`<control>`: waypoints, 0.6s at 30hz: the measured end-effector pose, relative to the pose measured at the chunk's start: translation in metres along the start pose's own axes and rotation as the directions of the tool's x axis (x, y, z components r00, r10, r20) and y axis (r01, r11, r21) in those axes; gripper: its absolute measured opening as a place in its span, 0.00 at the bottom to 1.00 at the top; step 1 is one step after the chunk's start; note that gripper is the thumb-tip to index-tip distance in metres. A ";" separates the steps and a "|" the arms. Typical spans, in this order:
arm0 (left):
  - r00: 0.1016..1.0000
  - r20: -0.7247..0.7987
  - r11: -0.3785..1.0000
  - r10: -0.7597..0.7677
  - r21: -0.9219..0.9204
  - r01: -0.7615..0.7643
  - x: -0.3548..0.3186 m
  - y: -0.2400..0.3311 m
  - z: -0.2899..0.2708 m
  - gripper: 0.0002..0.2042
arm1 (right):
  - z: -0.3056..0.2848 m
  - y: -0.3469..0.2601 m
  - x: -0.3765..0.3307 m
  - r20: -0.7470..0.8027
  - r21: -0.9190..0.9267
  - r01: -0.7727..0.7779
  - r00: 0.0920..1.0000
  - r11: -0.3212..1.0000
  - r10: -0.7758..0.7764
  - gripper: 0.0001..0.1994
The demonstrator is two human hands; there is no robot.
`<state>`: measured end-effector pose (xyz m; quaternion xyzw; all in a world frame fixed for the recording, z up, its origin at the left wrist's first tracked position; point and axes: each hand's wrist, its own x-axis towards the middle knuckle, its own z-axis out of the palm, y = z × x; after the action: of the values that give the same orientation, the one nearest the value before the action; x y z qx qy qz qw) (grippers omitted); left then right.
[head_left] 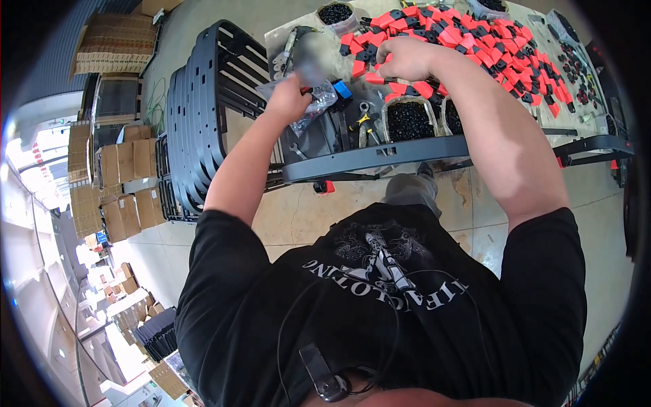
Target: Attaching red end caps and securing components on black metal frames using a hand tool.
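While the left hand (288, 100) is gripping a clear plastic bag (313, 107) at eleven o'clock, the right hand (405, 58) is closing its fingers on a red-and-black part (377, 79) from the pile (475, 41) at one o'clock. Two clear tubs (409, 121) holding small black pieces are sitting on the surface (542, 20) just below that hand, a third (335, 13) at twelve.

Red-and-black parts (475, 41) crowd the table (380, 154); floor (468, 203) below lies open
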<state>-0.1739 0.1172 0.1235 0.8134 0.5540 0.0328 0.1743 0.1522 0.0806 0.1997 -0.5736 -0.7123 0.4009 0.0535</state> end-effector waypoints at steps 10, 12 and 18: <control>0.805 -0.443 0.808 0.394 -0.252 -0.533 -0.154 0.162 -0.094 0.11 | 0.008 0.024 0.026 0.010 -0.128 -0.093 0.995 0.987 0.095 0.23; 0.820 -0.427 0.802 0.381 -0.288 -0.523 -0.161 0.173 -0.079 0.10 | 0.006 0.023 0.026 -0.009 -0.118 -0.151 0.988 0.981 0.151 0.23; 0.931 -0.308 0.844 0.195 -0.430 -0.319 -0.164 0.188 -0.059 0.11 | 0.006 0.029 0.024 -0.021 -0.120 -0.187 0.982 0.975 0.186 0.24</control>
<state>-0.0839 -0.0786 0.2618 0.8023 0.4316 0.2933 0.2896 0.1636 0.0991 0.1683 -0.6421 -0.6781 0.3573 -0.0160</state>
